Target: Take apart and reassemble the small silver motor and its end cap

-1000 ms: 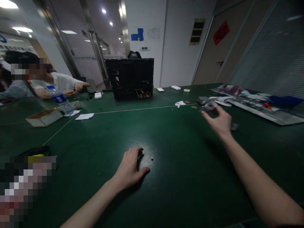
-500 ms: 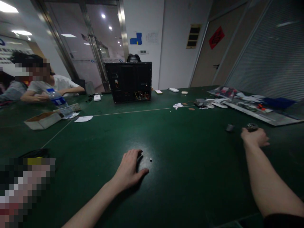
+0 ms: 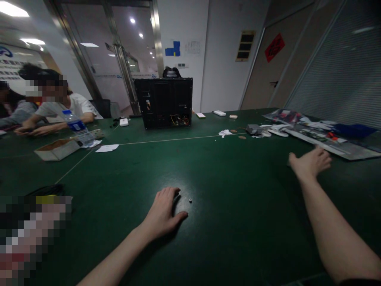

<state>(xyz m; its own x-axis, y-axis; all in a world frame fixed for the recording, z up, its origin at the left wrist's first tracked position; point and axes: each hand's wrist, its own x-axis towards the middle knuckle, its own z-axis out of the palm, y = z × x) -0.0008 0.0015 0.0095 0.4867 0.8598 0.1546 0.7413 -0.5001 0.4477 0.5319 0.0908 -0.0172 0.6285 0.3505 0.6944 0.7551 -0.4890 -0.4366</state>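
My left hand [image 3: 163, 208] rests on the green table [image 3: 208, 171], thumb and fingers apart, with nothing held. Just right of its fingertips lies a tiny round metal piece [image 3: 190, 200], not touched. Farther off on the right, my right hand [image 3: 311, 163] reaches over the table with its thumb stretched left and its fingers fanned out, a little smeared by motion. A sliver of a small grey block [image 3: 289, 162] shows at the thumb; the hand hides the rest. No round metal part can be seen around this hand now.
A black panel-like device [image 3: 166, 103] with exposed wiring stands at the back. To the left are an open carton [image 3: 58, 151], a water bottle [image 3: 80, 129] and paper [image 3: 107, 148]. A board with loose parts [image 3: 336, 145] lies at right. Another person [image 3: 59, 107] sits at the far left.
My right hand has moved left and slightly away from me, spreading its fingers. The round metal part seen at it before is out of sight, and the grey block is now mostly covered. My left hand stays put.
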